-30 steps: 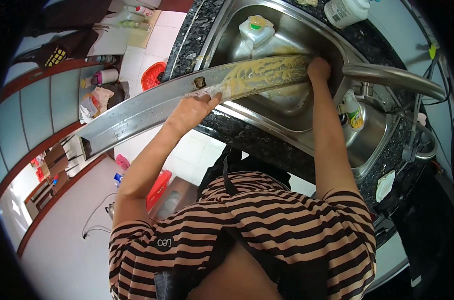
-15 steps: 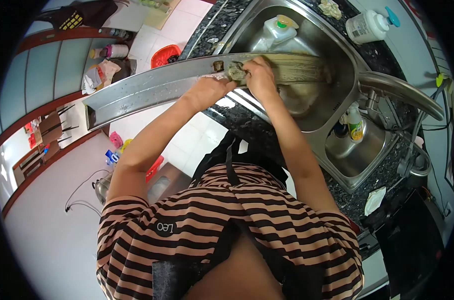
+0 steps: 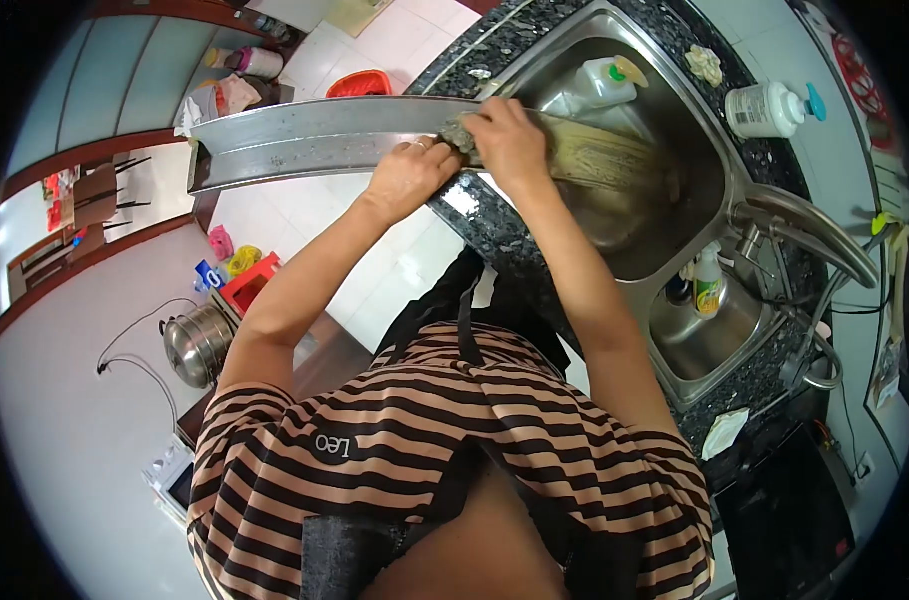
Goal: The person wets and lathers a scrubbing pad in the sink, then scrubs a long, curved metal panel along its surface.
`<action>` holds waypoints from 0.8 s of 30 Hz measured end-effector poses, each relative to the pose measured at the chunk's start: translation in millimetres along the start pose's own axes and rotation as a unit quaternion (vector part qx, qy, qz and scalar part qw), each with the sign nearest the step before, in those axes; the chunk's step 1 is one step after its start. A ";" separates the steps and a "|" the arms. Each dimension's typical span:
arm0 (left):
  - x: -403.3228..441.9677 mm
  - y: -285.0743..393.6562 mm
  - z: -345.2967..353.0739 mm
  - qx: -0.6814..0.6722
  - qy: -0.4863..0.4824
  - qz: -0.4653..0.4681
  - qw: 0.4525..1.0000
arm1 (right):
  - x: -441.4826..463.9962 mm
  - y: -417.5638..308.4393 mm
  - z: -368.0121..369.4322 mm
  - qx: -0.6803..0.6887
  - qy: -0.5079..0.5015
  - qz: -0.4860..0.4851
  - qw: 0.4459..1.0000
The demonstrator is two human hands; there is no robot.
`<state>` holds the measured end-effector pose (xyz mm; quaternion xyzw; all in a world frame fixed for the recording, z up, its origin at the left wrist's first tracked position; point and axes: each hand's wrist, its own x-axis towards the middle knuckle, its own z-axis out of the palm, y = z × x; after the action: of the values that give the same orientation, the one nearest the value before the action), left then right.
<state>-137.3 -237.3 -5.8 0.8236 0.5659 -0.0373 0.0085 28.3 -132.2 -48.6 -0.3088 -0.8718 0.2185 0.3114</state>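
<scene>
A long metal trough (image 3: pixel 304 136) reaches from the left over the counter edge into the large sink basin (image 3: pixel 624 232). Yellowish-brown grime coats its right end. My left hand (image 3: pixel 411 178) grips the trough's near edge, fingers curled over it. Just right of it, my right hand (image 3: pixel 506 145) presses a grey-green scrubber (image 3: pixel 458 134) against the trough's inner surface. The scrubber is partly hidden under my fingers.
In the large basin lies a white bottle with a green and yellow cap (image 3: pixel 606 82). A pump bottle (image 3: pixel 766 110) and a crumpled cloth (image 3: pixel 704 64) sit behind the sink. The faucet (image 3: pixel 809 232) arches on the right; a spray bottle (image 3: pixel 707 280) stands in the small basin.
My right hand has come from the trough's far right end back beside my left hand, with the scrubber now showing. The trough's left end has swung upward in view.
</scene>
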 end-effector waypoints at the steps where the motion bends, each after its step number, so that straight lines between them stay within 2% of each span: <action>1: 0.9 0.3 1.3 -0.013 -0.023 0.003 1.000 | 0.5 4.6 4.5 -0.006 0.006 0.007 1.000; 5: 2.2 -1.5 -6.9 -0.039 0.078 -0.013 0.996 | -15.2 60.2 6.0 -0.078 0.002 0.051 0.996; 8: 3.7 -2.8 -1.4 -0.027 0.064 -0.029 0.997 | -25.7 89.4 -10.0 -0.039 0.005 0.093 0.995; 11: 4.3 -1.9 8.3 -0.033 0.065 -0.017 0.997 | -11.5 55.7 -23.6 0.013 0.000 0.109 0.994; 14: 5.8 -0.7 3.3 -0.041 0.032 -0.033 0.998 | 2.9 25.9 10.2 0.026 -0.023 -0.013 0.999; 17: 6.6 -3.5 6.1 -0.044 0.058 -0.027 0.997 | 3.1 38.5 11.4 0.027 -0.031 0.013 0.999; 23: 7.5 -3.3 7.7 -0.056 0.072 -0.046 0.995 | -22.9 85.5 -12.0 -0.014 -0.032 0.135 0.990; 24: 9.5 -4.4 9.4 -0.055 0.077 -0.045 0.994 | -12.4 74.8 -13.6 -0.001 -0.021 0.101 0.995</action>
<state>-138.5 -227.4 -15.7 0.7960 0.6025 0.0575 0.0088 75.3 -84.6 -86.9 -0.3909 -0.8426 0.2546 0.2690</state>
